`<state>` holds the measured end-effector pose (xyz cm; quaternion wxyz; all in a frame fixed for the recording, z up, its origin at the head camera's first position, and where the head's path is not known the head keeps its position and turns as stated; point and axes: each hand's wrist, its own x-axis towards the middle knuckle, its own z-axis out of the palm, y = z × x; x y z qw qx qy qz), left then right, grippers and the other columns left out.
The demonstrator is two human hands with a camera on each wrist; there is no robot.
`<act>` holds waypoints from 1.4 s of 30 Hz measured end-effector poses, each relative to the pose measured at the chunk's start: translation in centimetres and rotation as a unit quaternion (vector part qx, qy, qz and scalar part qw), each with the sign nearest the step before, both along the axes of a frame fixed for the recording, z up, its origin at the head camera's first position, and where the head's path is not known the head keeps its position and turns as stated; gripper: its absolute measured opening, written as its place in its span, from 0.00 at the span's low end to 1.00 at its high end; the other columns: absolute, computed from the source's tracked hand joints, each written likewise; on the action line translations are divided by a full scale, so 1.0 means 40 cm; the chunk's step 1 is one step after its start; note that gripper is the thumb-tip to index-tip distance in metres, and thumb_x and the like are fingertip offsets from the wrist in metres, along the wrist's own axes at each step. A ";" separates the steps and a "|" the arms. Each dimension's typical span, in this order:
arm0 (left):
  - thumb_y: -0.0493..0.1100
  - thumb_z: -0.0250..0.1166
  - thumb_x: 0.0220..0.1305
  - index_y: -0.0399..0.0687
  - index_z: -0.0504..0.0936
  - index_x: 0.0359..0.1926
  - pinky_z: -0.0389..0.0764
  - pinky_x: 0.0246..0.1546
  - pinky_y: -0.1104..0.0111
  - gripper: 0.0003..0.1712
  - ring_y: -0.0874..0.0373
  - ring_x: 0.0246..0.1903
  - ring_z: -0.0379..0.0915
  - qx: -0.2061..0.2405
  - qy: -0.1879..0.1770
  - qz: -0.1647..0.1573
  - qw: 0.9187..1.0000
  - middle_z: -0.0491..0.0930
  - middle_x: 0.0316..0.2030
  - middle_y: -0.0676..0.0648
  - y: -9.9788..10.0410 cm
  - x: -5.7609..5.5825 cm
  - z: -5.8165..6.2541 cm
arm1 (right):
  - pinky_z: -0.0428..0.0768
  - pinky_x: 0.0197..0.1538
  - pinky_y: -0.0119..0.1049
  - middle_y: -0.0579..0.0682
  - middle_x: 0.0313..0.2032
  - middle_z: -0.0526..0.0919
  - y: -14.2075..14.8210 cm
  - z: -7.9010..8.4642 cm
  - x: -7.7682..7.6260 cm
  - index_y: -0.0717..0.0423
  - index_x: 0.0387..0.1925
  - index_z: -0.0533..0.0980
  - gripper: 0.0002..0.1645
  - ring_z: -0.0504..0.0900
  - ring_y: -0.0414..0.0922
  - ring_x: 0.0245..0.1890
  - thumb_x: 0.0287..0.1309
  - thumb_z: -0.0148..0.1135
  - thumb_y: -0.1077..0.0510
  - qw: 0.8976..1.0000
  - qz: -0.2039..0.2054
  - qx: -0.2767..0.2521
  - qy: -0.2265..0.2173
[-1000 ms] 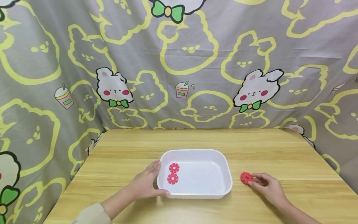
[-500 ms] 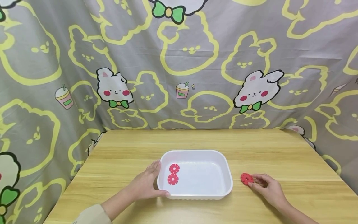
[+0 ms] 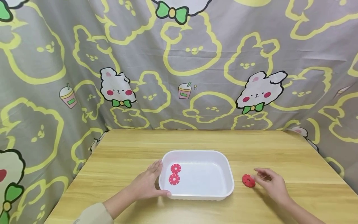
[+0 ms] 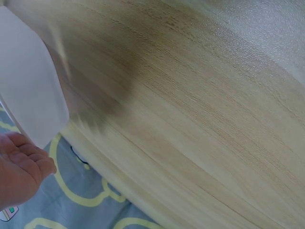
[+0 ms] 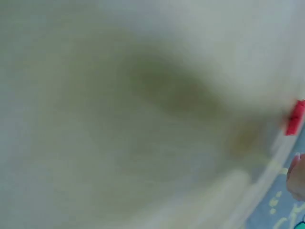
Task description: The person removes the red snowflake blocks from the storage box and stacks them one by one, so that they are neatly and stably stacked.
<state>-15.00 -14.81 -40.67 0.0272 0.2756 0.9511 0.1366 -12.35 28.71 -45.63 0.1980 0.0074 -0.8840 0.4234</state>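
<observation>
A white rectangular plastic tray [image 3: 201, 196] sits on the table. My left hand [image 3: 144, 183] holds its left end, fingers along the side and thumb at the front corner; in the left wrist view the hand [image 4: 21, 167] is at the tray's edge [image 4: 33, 81]. Inside, two red notched discs with centre holes, the rear disc [image 3: 175, 168] and the front disc [image 3: 174, 179], lie at the left. Right of the tray is another red notched disc [image 3: 247, 181], looking thick. My right hand [image 3: 274, 185] is beside it, fingers parted, thumb overlapping its edge. In the right wrist view red [image 5: 295, 119] shows apart from the fingertips [image 5: 298, 176].
The wooden table [image 3: 134, 143] reaches back to a grey curtain [image 3: 156, 137] printed with yellow outlines and white rabbits, which also hangs along both sides. Most of the right wrist view is blurred.
My right hand has loosened its pinch on the red disc on the table, its fingers lifting and drawing slightly right. The left hand and tray keep their place; the head view shifts slightly.
</observation>
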 end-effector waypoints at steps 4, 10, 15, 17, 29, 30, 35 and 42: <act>0.75 0.62 0.43 0.28 0.57 0.66 0.65 0.63 0.51 0.65 0.39 0.67 0.54 0.000 -0.004 0.001 1.000 0.55 0.68 0.32 0.001 0.001 -0.002 | 0.74 0.33 0.16 0.33 0.28 0.77 -0.018 0.036 -0.021 0.69 0.39 0.78 0.16 0.73 0.24 0.29 0.46 0.68 0.66 0.999 0.028 -0.018 0.027; 0.76 0.62 0.42 0.28 0.58 0.66 0.66 0.63 0.51 0.65 0.39 0.67 0.54 0.000 0.002 0.003 1.000 0.56 0.68 0.32 0.003 -0.001 0.000 | 0.76 0.35 0.18 0.25 0.30 0.77 -0.066 0.095 -0.052 0.69 0.39 0.78 0.15 0.75 0.25 0.32 0.47 0.67 0.66 0.995 0.078 -0.049 0.032; 0.76 0.62 0.42 0.28 0.58 0.66 0.67 0.62 0.51 0.65 0.39 0.67 0.54 -0.004 0.006 0.002 1.000 0.56 0.67 0.31 0.003 -0.004 0.004 | 0.77 0.35 0.20 0.24 0.32 0.77 -0.103 0.119 -0.071 0.68 0.41 0.78 0.16 0.75 0.26 0.34 0.48 0.67 0.66 0.991 0.117 -0.052 0.026; 0.76 0.62 0.42 0.28 0.58 0.66 0.66 0.62 0.51 0.65 0.39 0.67 0.54 -0.005 0.008 0.002 1.000 0.55 0.67 0.31 0.003 -0.005 0.004 | 0.78 0.35 0.21 0.25 0.33 0.77 -0.117 0.124 -0.079 0.67 0.42 0.78 0.17 0.76 0.27 0.35 0.48 0.67 0.66 0.989 0.133 -0.049 0.030; 0.77 0.60 0.42 0.29 0.59 0.65 0.67 0.63 0.52 0.65 0.40 0.67 0.55 -0.015 0.015 0.001 1.000 0.57 0.67 0.32 0.002 -0.004 0.004 | 0.79 0.37 0.26 0.49 0.36 0.84 -0.238 0.146 -0.119 0.63 0.43 0.79 0.18 0.76 0.29 0.35 0.48 0.68 0.63 0.978 0.202 -0.057 0.004; 0.77 0.60 0.42 0.29 0.59 0.65 0.67 0.62 0.52 0.65 0.40 0.67 0.55 -0.017 0.016 0.000 1.000 0.57 0.67 0.31 0.002 -0.004 0.005 | 0.79 0.38 0.26 0.52 0.37 0.83 -0.246 0.149 -0.122 0.63 0.43 0.79 0.18 0.75 0.29 0.36 0.48 0.68 0.63 0.977 0.206 -0.056 0.000; 0.77 0.60 0.42 0.28 0.59 0.65 0.67 0.62 0.52 0.65 0.39 0.67 0.55 -0.019 0.018 -0.001 1.000 0.57 0.67 0.31 0.002 -0.002 0.006 | 0.79 0.39 0.28 0.60 0.40 0.83 -0.290 0.158 -0.134 0.64 0.45 0.79 0.19 0.75 0.29 0.36 0.48 0.68 0.63 0.968 0.239 -0.074 -0.007; 0.77 0.61 0.42 0.28 0.59 0.65 0.67 0.62 0.52 0.65 0.39 0.66 0.55 -0.018 0.023 -0.001 1.000 0.57 0.66 0.30 0.002 -0.003 0.005 | 0.79 0.40 0.27 0.59 0.40 0.83 -0.352 0.155 -0.148 0.63 0.43 0.80 0.19 0.75 0.30 0.37 0.47 0.70 0.60 0.962 0.262 -0.079 -0.028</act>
